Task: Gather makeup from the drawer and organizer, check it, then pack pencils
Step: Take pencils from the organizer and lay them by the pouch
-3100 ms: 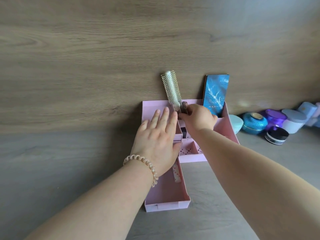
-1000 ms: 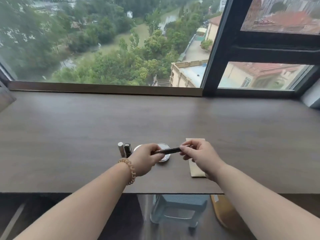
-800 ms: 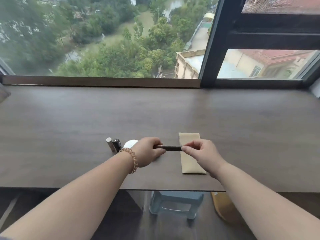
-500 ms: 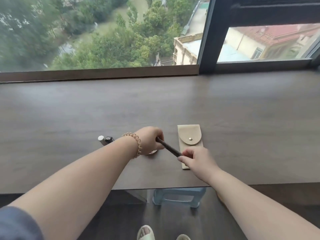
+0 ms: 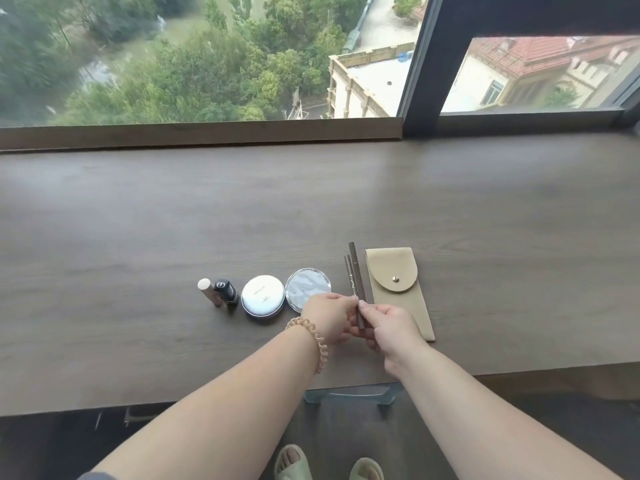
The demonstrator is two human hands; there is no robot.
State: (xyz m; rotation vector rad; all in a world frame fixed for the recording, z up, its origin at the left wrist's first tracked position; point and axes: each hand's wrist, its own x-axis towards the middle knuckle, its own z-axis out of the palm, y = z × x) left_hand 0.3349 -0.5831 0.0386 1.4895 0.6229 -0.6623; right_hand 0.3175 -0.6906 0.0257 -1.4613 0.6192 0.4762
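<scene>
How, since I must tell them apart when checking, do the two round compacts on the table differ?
The white compact has a plain smooth lid with small dark print; the silvery compact has a rippled, patterned lid. The white compact shows whole, while the left hand covers the silvery compact's near edge. Both are round and lie flat, side by side.

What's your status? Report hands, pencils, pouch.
Left hand, right hand pinching two pencils. Pencils beside pouch, unpacked. Pouch flap snapped shut.
</scene>
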